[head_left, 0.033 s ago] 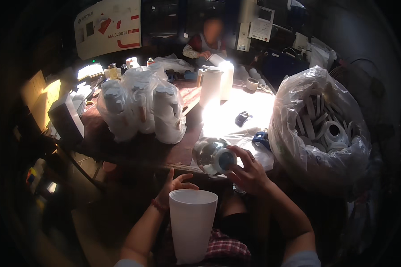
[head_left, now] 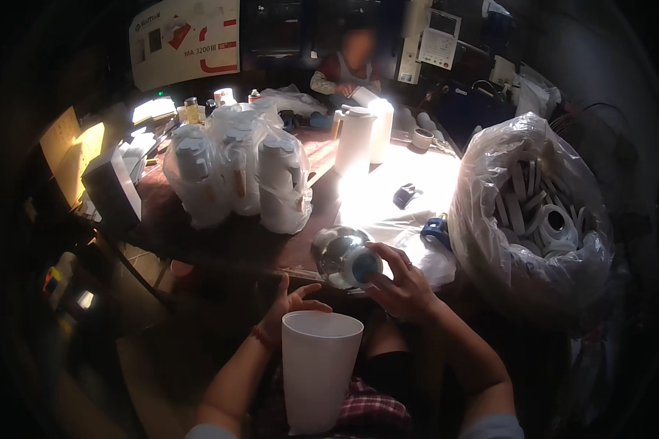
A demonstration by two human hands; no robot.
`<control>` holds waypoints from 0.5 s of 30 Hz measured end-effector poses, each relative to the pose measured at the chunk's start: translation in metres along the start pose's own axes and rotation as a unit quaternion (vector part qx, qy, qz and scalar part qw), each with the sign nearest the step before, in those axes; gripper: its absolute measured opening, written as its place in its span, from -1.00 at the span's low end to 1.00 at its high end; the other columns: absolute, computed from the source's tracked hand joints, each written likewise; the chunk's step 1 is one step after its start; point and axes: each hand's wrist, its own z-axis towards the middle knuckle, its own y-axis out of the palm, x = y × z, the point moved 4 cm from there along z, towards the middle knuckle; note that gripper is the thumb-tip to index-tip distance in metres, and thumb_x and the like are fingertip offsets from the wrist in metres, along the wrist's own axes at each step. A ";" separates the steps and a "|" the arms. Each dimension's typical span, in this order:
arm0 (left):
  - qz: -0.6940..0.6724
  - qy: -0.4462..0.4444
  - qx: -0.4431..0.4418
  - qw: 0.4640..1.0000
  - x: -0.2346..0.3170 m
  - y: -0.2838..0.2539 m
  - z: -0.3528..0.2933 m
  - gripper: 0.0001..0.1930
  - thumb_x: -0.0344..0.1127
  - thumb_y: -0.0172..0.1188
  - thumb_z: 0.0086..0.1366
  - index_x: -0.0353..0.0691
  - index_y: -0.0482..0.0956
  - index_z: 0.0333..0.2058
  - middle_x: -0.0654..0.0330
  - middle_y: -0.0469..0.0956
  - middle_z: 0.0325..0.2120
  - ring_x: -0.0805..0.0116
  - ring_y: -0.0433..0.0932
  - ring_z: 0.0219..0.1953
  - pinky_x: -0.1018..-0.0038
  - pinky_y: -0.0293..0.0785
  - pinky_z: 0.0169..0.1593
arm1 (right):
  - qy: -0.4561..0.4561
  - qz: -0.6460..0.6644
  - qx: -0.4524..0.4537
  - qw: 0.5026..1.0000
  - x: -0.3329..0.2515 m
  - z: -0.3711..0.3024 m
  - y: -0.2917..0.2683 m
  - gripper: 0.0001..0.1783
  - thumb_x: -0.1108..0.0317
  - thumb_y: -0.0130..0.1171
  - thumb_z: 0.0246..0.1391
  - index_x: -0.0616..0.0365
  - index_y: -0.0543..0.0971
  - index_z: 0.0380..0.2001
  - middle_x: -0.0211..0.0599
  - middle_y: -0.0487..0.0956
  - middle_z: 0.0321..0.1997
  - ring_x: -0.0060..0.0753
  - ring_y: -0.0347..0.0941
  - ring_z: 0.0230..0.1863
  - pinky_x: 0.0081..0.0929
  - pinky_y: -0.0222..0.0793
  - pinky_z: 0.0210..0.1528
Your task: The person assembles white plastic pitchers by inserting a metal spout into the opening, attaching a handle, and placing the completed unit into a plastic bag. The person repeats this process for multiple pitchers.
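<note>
Glare whitens part of the worktop [head_left: 293,250] beyond the tub [head_left: 322,380]. Also beyond the tub, the right hand [head_left: 408,291] grips a silvery flask [head_left: 329,252] by its neck; beside the tub's rim, the left hand [head_left: 287,311] spreads its fingers. Glassy-looking, the flask is probably light, slippery and fragile, best held at neck and belly.

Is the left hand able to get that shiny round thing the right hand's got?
Probably yes: the left hand is close to the shiny round vessel, fingers spread, with nothing visible in the way, and the right hand covers only the vessel's right end.
</note>
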 end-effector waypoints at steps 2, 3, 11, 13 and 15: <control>0.099 0.042 -0.061 0.992 0.008 0.007 -0.006 0.01 0.57 -0.40 0.17 -0.22 0.07 0.30 -0.09 0.51 -0.05 0.12 0.46 0.07 0.21 0.30 0.22 | -0.039 0.045 0.026 0.998 -0.007 0.011 0.033 -0.74 0.35 0.30 -0.09 0.20 0.57 -0.29 0.08 0.31 0.18 0.08 0.43 0.04 -0.26 0.54 -0.12; 0.085 0.065 -0.055 0.993 0.010 0.006 -0.007 0.01 0.57 -0.40 0.17 -0.20 0.07 0.30 -0.06 0.45 0.03 0.15 0.41 0.12 0.21 0.24 0.26 | -0.059 0.071 0.010 0.996 -0.010 0.013 0.049 -0.73 0.34 0.32 -0.12 0.21 0.58 -0.31 0.09 0.33 0.17 0.06 0.44 0.05 -0.26 0.54 -0.10; -0.131 0.115 -0.005 0.985 0.015 0.014 0.007 -0.15 0.45 -0.40 0.27 -0.16 0.17 0.25 0.04 0.29 0.15 0.17 0.34 0.18 0.25 0.33 0.22 | -0.210 0.107 0.012 0.972 -0.009 0.003 0.090 -0.51 0.38 0.29 -0.09 -0.03 0.46 -0.01 -0.02 0.34 0.22 -0.08 0.43 0.08 -0.27 0.50 0.01; -0.099 0.128 -0.049 0.986 0.019 0.011 0.013 -0.15 0.44 -0.40 0.27 -0.18 0.16 0.25 0.04 0.29 0.15 0.19 0.36 0.16 0.27 0.34 0.20 | -0.216 0.127 -0.020 0.968 -0.006 0.005 0.086 -0.46 0.38 0.28 -0.08 -0.06 0.42 0.04 -0.04 0.36 0.21 -0.09 0.43 0.08 -0.26 0.49 0.02; -0.097 0.133 -0.068 0.984 0.019 0.013 0.014 -0.16 0.41 -0.33 0.28 -0.22 0.14 0.25 0.04 0.28 0.15 0.21 0.39 0.13 0.20 0.38 0.16 | -0.200 0.182 -0.065 0.961 -0.003 0.006 0.078 -0.42 0.37 0.29 -0.08 -0.04 0.40 0.07 -0.06 0.38 0.20 -0.06 0.43 0.09 -0.22 0.48 0.02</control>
